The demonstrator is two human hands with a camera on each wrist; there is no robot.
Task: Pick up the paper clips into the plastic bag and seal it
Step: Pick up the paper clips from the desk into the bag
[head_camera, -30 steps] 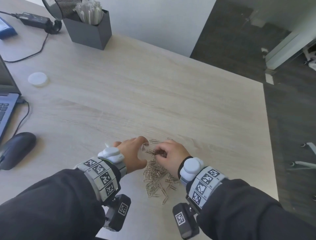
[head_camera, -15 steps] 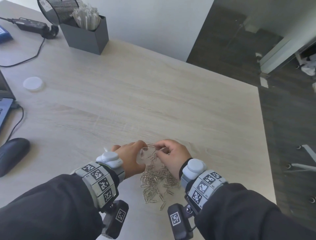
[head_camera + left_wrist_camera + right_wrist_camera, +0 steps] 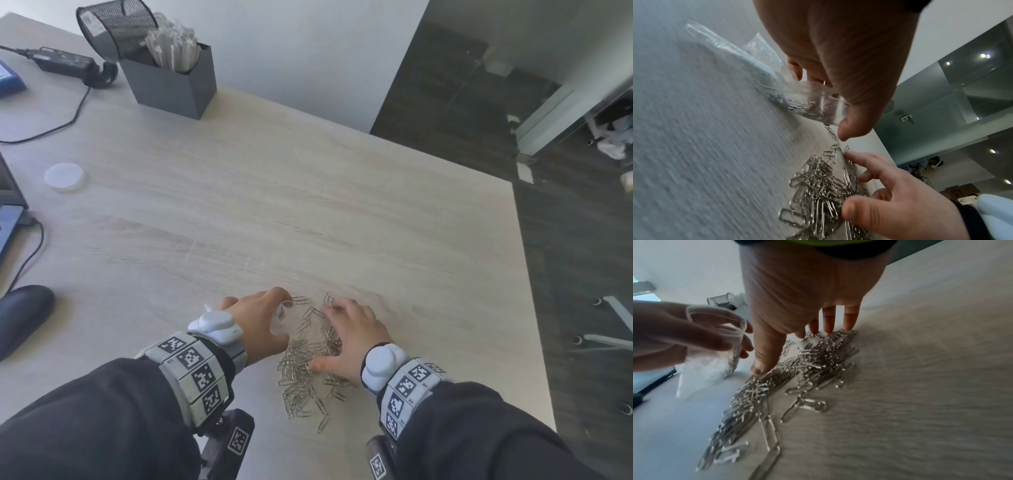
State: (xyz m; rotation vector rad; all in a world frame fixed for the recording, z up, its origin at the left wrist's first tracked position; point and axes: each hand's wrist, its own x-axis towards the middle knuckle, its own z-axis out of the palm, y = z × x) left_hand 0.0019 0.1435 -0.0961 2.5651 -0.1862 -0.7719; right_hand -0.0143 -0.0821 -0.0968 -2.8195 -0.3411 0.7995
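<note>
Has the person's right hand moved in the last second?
Yes. The right hand has left the clear plastic bag's mouth and spread open over the pile of silver paper clips.

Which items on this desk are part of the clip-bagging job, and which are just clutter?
Job items:
- paper clips, heaped on the desk
- plastic bag, held open by the left hand
- right hand, spread over the heap

Clutter:
- mouse
- white lid
- grey box
- mesh cup
- power adapter
</note>
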